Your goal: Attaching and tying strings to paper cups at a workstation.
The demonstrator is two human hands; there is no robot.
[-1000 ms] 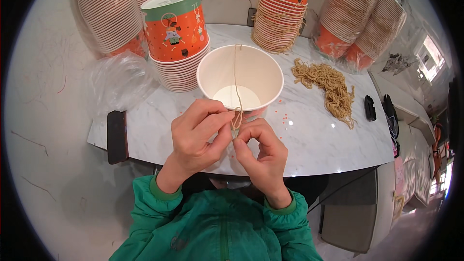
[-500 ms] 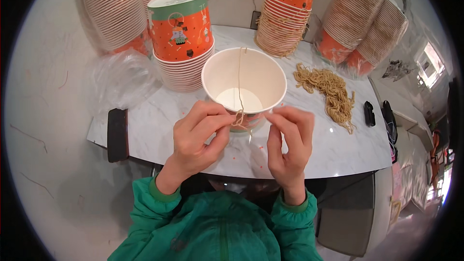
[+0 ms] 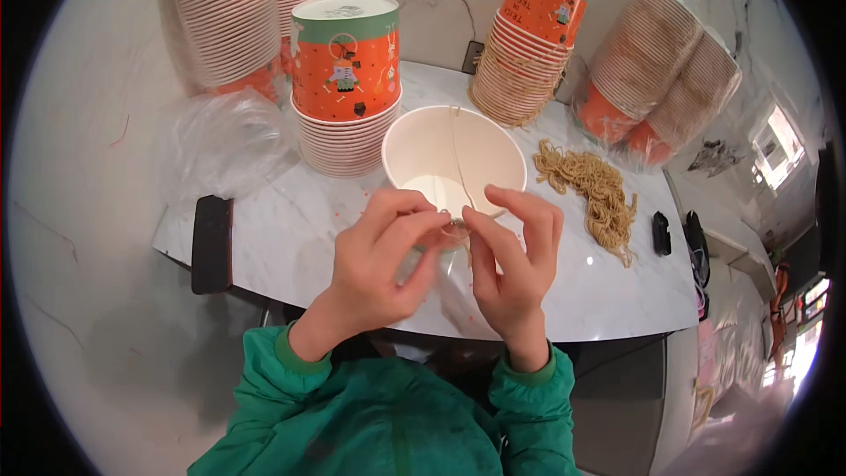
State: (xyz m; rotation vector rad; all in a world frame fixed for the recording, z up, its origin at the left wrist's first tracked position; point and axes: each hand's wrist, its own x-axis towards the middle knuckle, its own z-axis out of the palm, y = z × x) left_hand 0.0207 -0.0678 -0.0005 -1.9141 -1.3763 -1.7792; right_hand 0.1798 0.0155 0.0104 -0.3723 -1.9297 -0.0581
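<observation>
A large white-lined paper tub [image 3: 412, 148] stands mouth up on the table before me. A thin tan cord [image 3: 457, 154] hangs over its far rim, crosses the inside and comes out at the near rim. There my left hand [image 3: 379, 256] pinches the cord with thumb and fingertips. Close beside it, my right hand [image 3: 520, 260] holds the cord between thumb and index finger, its other fingers bent. Both fingertip groups nearly meet in front of the near rim, and they partly hide the cord and the tub's outer wall.
Upside-down orange and green tubs [image 3: 345, 70] are stacked behind on the left. Another stack [image 3: 522, 57], with cords, stands farther back. A heap of tan cords [image 3: 595, 189] lies at right, near a small black object [image 3: 661, 234]. Bagged tubs [image 3: 648, 66], clear plastic [image 3: 225, 141] and a phone [image 3: 211, 244] surround these.
My hands have come closer together at the near rim, the right one moving left onto the cord. The tub appears slightly more tilted, and the whole view has shifted a little.
</observation>
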